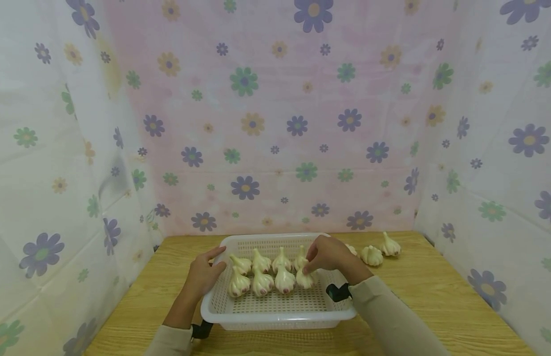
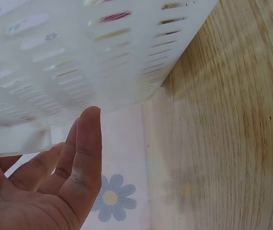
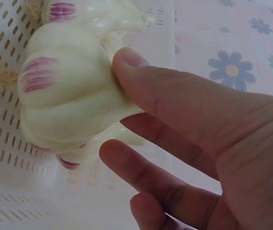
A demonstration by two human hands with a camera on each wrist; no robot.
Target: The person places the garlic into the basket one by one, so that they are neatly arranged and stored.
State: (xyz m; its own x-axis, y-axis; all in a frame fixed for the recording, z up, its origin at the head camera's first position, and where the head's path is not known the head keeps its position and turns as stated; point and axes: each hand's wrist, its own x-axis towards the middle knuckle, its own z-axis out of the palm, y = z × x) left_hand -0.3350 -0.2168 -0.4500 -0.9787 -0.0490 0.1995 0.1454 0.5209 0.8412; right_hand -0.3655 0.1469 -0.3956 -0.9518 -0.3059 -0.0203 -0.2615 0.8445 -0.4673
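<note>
A white plastic basket [image 1: 275, 316] holds several garlic bulbs in two rows. At its left end, my left hand [image 1: 203, 273] grips the rim, thumb over the edge. The left wrist view shows the fingers [image 2: 86, 143] of that hand outside the slotted wall [image 2: 126, 67]. Over the right end of the rows, my right hand [image 1: 329, 254] pinches a garlic bulb [image 1: 305, 281] by its neck. Close up in the right wrist view, the same garlic bulb [image 3: 69, 86] has purple streaks, and the thumb [image 3: 141, 72] presses its stem. Other fingers of the hand spread loosely below.
Right of the basket, a garlic bulb [image 1: 372, 255] and another garlic bulb [image 1: 390, 245] lie on the wooden table [image 1: 418, 291], with a third partly hidden behind my right hand. Flowered cloth [image 1: 280, 123] hangs behind the table and on both sides.
</note>
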